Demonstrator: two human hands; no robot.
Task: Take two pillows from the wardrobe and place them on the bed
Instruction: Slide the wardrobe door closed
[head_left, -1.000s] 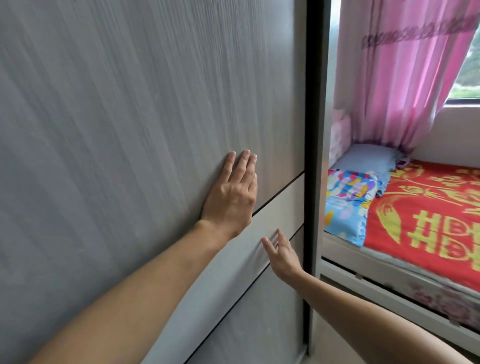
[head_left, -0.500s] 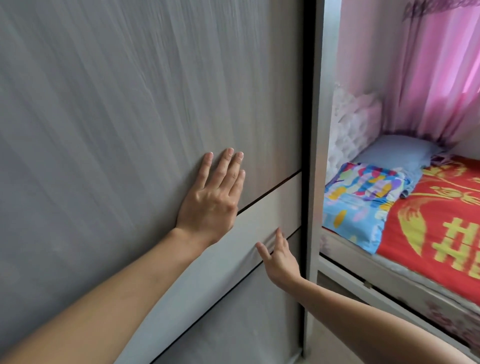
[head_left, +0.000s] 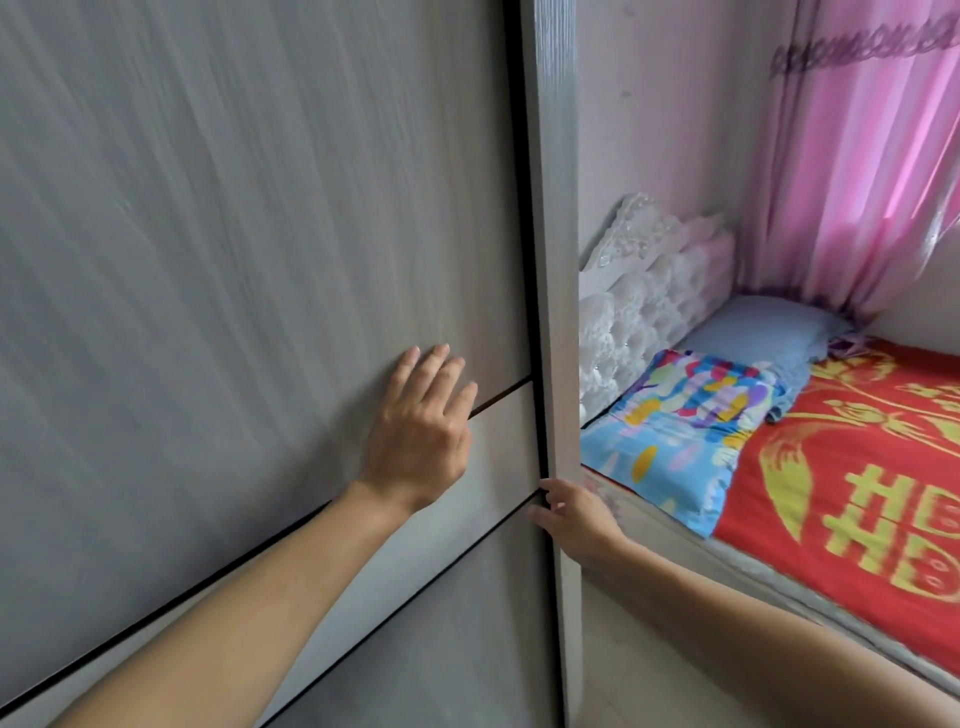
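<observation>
The grey wood-grain wardrobe door (head_left: 234, 260) fills the left of the view and hides the inside. My left hand (head_left: 421, 436) lies flat on it, fingers spread, holding nothing. Lower right, my right hand (head_left: 582, 514) has its fingertips at the dark seam between the door's right edge and the wardrobe's upright frame (head_left: 553, 208). On the bed (head_left: 675, 540) to the right lie a colourful patterned pillow (head_left: 685, 421) and, behind it, a blue-grey pillow (head_left: 763, 327).
A red blanket with yellow characters (head_left: 857, 493) covers the bed. A white tufted headboard (head_left: 649, 291) stands against the pink wall. Pink curtains (head_left: 857, 182) hang at the far right. A strip of pale floor (head_left: 649, 665) runs between wardrobe and bed.
My right hand has moved right, from the door's face to the seam at its right edge. My left hand stays flat on the door. The view has swung left and the window is out of sight.
</observation>
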